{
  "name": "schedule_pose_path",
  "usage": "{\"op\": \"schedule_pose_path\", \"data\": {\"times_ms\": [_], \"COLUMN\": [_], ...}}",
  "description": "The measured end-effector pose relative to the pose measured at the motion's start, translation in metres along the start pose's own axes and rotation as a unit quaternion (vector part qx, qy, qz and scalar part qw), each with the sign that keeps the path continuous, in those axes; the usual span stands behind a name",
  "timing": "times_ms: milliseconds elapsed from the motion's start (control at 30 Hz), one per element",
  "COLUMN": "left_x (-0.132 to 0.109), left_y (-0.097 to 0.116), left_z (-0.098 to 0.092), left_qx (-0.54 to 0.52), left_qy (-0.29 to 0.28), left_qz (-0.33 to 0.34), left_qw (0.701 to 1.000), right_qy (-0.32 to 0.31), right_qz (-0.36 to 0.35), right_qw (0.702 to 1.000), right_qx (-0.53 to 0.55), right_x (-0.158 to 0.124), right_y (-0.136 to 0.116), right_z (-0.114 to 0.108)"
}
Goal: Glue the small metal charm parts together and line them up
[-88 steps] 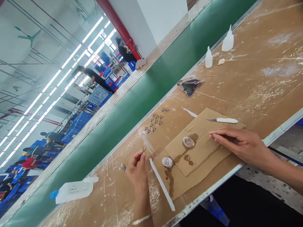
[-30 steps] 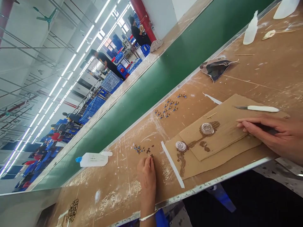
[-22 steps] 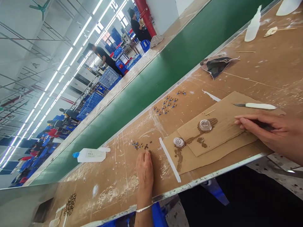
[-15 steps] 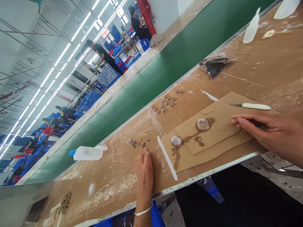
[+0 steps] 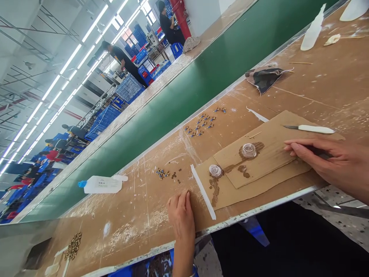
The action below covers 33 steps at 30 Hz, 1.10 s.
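My left hand (image 5: 181, 215) rests on the brown table (image 5: 138, 215) near its front edge, fingers pressed together; what they hold, if anything, is hidden. A small cluster of gold and blue pieces (image 5: 166, 174) lies just beyond its fingertips. My right hand (image 5: 331, 161) lies on the cardboard sheet (image 5: 273, 161) with its fingers around a dark thin tool (image 5: 318, 152). A white-handled knife (image 5: 313, 129) lies just beyond that hand. Two small round clear dishes (image 5: 248, 150) (image 5: 215, 170) sit on the cardboard among brown stains.
A white strip (image 5: 202, 191) lies between my hands. Several blue-gold pieces (image 5: 201, 123) are set in rows near the green conveyor belt (image 5: 201, 77). A white bottle (image 5: 100, 184) lies at the left, a dark cloth (image 5: 266, 75) and an upright bottle (image 5: 313, 30) at the far right. Other people work in the distance.
My left hand put a small piece down by the cluster, then drew back toward the table's front edge. My right hand stayed on the cardboard. The view swung left.
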<state>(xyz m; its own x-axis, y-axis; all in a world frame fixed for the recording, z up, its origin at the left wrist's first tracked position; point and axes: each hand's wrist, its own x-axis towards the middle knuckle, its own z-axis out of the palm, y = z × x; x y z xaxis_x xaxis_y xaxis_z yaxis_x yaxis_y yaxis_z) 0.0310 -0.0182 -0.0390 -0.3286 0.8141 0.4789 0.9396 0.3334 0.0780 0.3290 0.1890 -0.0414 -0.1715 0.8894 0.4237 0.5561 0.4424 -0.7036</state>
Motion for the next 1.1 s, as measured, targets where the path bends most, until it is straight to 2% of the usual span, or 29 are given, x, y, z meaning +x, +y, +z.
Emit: {"op": "schedule_pose_path", "data": {"times_ms": [200, 367, 500, 733, 1100], "left_x": [-0.008, -0.015, -0.019, -0.021, -0.019], "left_y": [-0.004, -0.002, -0.002, 0.0, 0.001], "left_z": [-0.005, -0.001, 0.002, 0.002, 0.004], "left_qx": [-0.062, -0.109, -0.132, -0.129, -0.117], "left_qy": [-0.015, -0.008, 0.003, 0.014, 0.009], "left_qz": [-0.088, -0.121, -0.106, -0.058, -0.09], "left_qw": [0.994, 0.987, 0.986, 0.99, 0.989], "right_qy": [0.015, 0.005, -0.005, -0.005, -0.008], "right_qz": [-0.025, 0.008, 0.032, 0.032, -0.006], "right_qw": [1.0, 1.0, 0.999, 0.999, 1.0], "right_qx": [-0.003, 0.007, 0.0, 0.01, -0.004], "right_x": [0.001, -0.002, -0.003, -0.003, -0.002], "right_y": [0.0, 0.002, 0.002, -0.003, -0.002], "right_z": [0.003, 0.003, 0.003, 0.004, 0.001]}}
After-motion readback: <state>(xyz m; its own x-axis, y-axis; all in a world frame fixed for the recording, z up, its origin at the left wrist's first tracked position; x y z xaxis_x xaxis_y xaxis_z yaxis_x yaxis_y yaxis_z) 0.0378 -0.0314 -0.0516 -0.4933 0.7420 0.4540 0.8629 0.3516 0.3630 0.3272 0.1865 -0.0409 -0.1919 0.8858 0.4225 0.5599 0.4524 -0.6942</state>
